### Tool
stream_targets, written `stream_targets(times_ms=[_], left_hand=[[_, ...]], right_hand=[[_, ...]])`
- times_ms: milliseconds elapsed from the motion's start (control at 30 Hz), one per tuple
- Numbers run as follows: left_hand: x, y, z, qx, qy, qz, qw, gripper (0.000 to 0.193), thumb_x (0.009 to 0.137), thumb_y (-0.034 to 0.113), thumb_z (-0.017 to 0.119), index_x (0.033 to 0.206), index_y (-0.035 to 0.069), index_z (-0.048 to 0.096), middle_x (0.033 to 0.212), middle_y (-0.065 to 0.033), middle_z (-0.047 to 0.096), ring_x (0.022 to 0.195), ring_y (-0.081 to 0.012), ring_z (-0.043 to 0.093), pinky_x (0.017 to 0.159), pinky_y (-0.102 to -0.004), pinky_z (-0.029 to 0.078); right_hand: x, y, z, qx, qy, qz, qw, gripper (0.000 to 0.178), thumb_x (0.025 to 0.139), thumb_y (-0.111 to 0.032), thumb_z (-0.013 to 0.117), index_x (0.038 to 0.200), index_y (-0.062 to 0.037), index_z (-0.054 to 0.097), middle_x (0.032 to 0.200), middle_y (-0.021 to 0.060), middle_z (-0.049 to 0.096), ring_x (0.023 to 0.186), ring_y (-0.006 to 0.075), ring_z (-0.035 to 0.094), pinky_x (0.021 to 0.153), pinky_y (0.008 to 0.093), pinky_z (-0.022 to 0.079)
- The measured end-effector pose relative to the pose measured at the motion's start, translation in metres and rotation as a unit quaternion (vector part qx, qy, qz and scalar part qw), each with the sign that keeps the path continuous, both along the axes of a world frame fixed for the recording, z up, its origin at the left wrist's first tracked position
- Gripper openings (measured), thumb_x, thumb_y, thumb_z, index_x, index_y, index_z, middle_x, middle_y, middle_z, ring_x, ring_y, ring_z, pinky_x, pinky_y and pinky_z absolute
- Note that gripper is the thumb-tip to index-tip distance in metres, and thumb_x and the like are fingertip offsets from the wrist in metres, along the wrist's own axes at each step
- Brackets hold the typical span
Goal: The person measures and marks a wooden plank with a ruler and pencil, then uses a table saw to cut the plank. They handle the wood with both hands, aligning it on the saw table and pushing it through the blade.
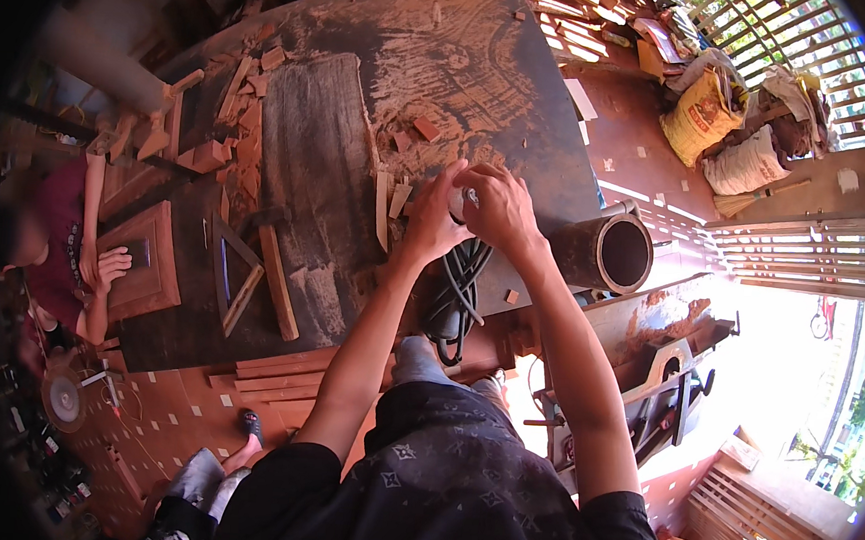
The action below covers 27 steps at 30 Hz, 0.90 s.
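Observation:
At the near right of the dark worktop (429, 39), my left hand (435, 220) and my right hand (502, 207) come together, fingers curled inward. Between them shows part of a small, pale, shiny round thing (461, 204); my fingers cover most of it, and its kind I cannot make out. Just below my hands, a coil of dark cable (463, 287) hangs over the table edge in front of my body. Slim light wood strips (383, 211) lie beside my left hand. A reddish wood offcut (426, 129) rests a little beyond the hands.
A hollow cylinder (622, 251) stands right of my right forearm. Leftward lie a wooden hammer-like tool (277, 279), a triangular frame (237, 274) and wood scraps (255, 82). A co-worker's hand (112, 264) rests on a framed panel (157, 266). Sacks (702, 118) stand far right.

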<state>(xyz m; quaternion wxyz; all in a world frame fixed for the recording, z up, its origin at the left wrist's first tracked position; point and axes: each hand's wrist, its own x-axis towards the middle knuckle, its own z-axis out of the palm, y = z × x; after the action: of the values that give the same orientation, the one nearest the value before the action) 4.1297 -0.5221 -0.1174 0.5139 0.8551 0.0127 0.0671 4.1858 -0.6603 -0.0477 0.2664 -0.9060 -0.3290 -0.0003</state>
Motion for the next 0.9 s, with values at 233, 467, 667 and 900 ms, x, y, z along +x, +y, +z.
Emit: stream_targets(times_ms=[233,467,667,900], left_hand=[[-0.002,-0.002,0.003,0.0,-0.012,-0.001,1.0,0.104,0.07,0.017,0.096,0.157,0.011,0.04,0.153,-0.0146,0.054,0.14,-0.0381,0.05,0.117,-0.0479,0.04],[0.003,-0.001,-0.009,-0.146,-0.089,0.012,0.985,0.071,0.081,0.028,0.091,0.14,0.005,0.058,0.148,-0.0195,0.057,0.137,-0.0329,0.054,0.116,-0.043,0.04],[0.008,0.011,-0.043,-0.481,-0.001,0.091,0.872,0.031,0.103,0.031,0.071,0.12,0.005,0.068,0.126,-0.0086,0.068,0.123,-0.0166,0.061,0.107,-0.0307,0.044],[0.001,0.025,-0.03,-0.618,0.018,0.116,0.777,0.043,0.107,0.037,0.061,0.136,0.004,0.063,0.137,-0.0124,0.066,0.121,-0.0257,0.066,0.106,-0.0374,0.048]], right_hand=[[0.023,0.001,-0.005,-0.133,0.093,-0.034,0.986,0.021,0.079,-0.012,0.071,0.096,-0.0046,0.079,0.095,0.0208,0.075,0.089,0.0402,0.073,0.082,0.049,0.059],[0.014,-0.016,0.019,0.125,-0.062,-0.253,0.957,0.015,0.086,-0.006,0.063,0.092,0.0001,0.076,0.09,0.0252,0.071,0.086,0.0441,0.071,0.08,0.0506,0.057],[-0.055,-0.058,-0.053,0.039,0.021,-0.329,0.943,0.02,0.09,-0.006,0.063,0.106,-0.0007,0.074,0.097,0.0243,0.071,0.091,0.0433,0.07,0.084,0.0512,0.056],[-0.067,-0.052,-0.056,0.08,-0.008,-0.305,0.949,0.017,0.09,-0.008,0.068,0.104,-0.0004,0.074,0.099,0.0195,0.071,0.092,0.0403,0.07,0.083,0.0494,0.056]])
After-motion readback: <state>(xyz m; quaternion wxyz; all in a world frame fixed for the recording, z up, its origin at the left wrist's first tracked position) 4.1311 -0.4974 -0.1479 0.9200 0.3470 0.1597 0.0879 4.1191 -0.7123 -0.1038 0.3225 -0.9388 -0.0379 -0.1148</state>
